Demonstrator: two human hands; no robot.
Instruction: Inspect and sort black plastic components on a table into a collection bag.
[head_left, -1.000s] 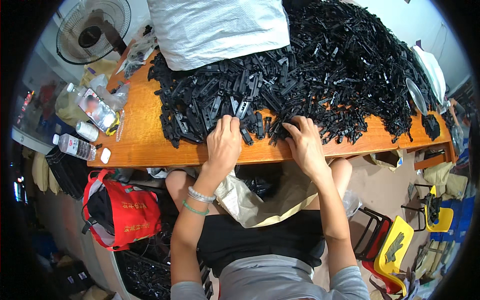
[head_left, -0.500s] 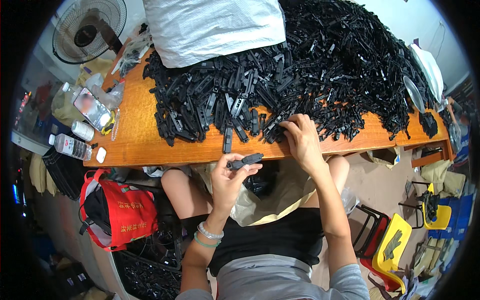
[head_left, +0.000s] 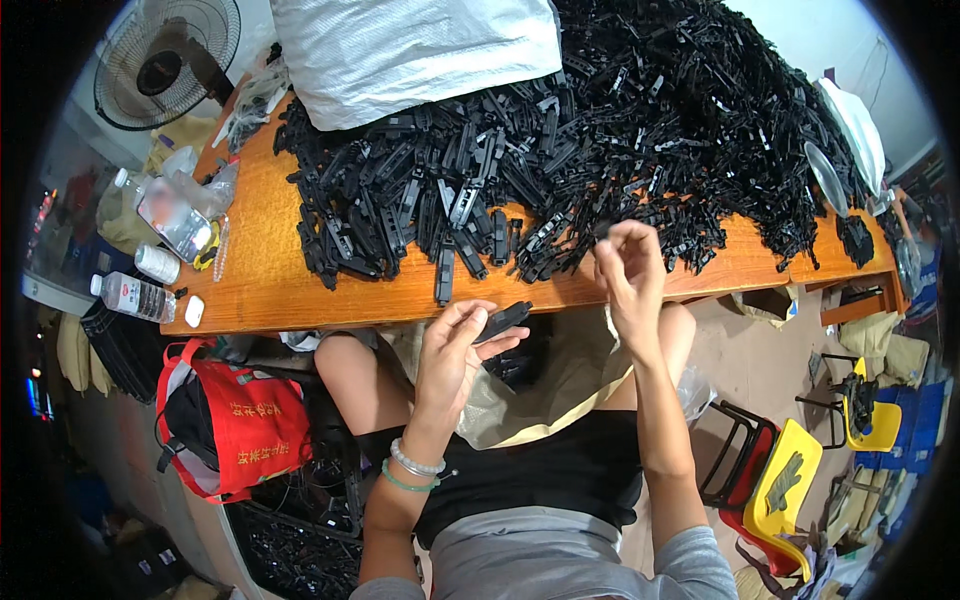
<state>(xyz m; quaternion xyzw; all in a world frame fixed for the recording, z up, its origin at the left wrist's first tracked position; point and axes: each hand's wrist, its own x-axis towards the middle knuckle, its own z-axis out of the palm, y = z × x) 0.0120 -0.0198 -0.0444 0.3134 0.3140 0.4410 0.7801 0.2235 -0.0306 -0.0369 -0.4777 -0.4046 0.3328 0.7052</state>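
Note:
Just off the table's near edge, my left hand (head_left: 448, 345) grips a long black plastic part (head_left: 505, 320) between thumb and fingers, its far end angled up to the right. My right hand (head_left: 632, 280) is raised over the table edge with thumb and fingers pinched. A small black piece (head_left: 603, 230), blurred, shows at its fingertips. Beyond my hands lies a pile of long black plastic parts (head_left: 400, 190), which runs on the right into a heap of smaller black pieces (head_left: 690, 140). Between my knees sits an open beige sack (head_left: 530, 415) with dark pieces inside.
A white woven sack (head_left: 420, 60) covers part of the pile on the wooden table (head_left: 260, 290). Bottles (head_left: 135, 297) and a phone (head_left: 175, 220) stand at the left. A red bag (head_left: 250, 420) hangs by my left knee; a yellow chair (head_left: 785, 480) stands at the right.
My right hand has lifted back from the small pieces toward me, pinching a small black one. In my left hand the long part has turned to a steeper angle, and the fingers have shifted.

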